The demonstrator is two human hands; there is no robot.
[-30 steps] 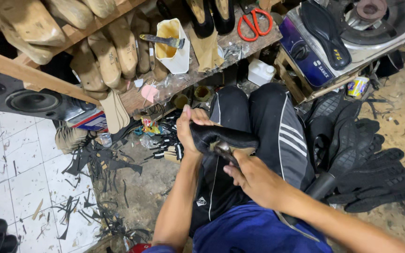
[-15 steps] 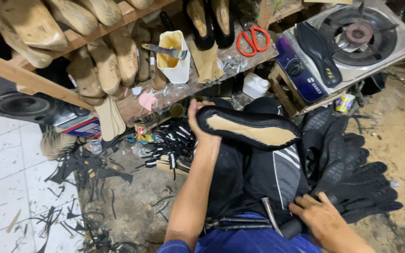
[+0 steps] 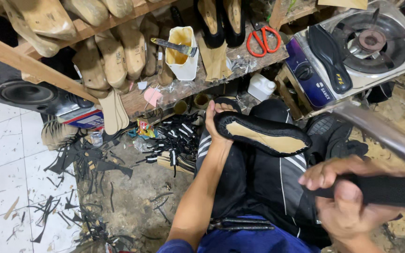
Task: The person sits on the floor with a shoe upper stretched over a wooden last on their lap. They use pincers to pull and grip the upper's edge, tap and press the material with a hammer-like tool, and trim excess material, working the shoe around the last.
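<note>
My left hand (image 3: 215, 122) grips the heel end of a black shoe (image 3: 263, 136) turned bottom up, its tan insole showing, resting across my knees in black striped trousers. My right hand (image 3: 345, 197) is closed around the black wrapped handle of a tool (image 3: 385, 189), raised close to the camera at the lower right. A blurred grey metal bar (image 3: 380, 133) runs diagonally above that hand; whether it belongs to the tool I cannot tell. Pliers (image 3: 240, 224) lie on my lap.
A wooden shelf (image 3: 174, 91) ahead carries wooden shoe lasts (image 3: 113, 58), a white glue pot with a brush (image 3: 183, 51), red scissors (image 3: 263, 40) and soles. A gas stove (image 3: 366, 42) with a black sole on it stands at right. Black scraps litter the floor (image 3: 94, 164); a speaker (image 3: 24, 91) sits left.
My right hand has come up from the pile of shoes at the lower right, now gripping a black-handled tool near the camera. The left hand still holds the shoe bottom up.
</note>
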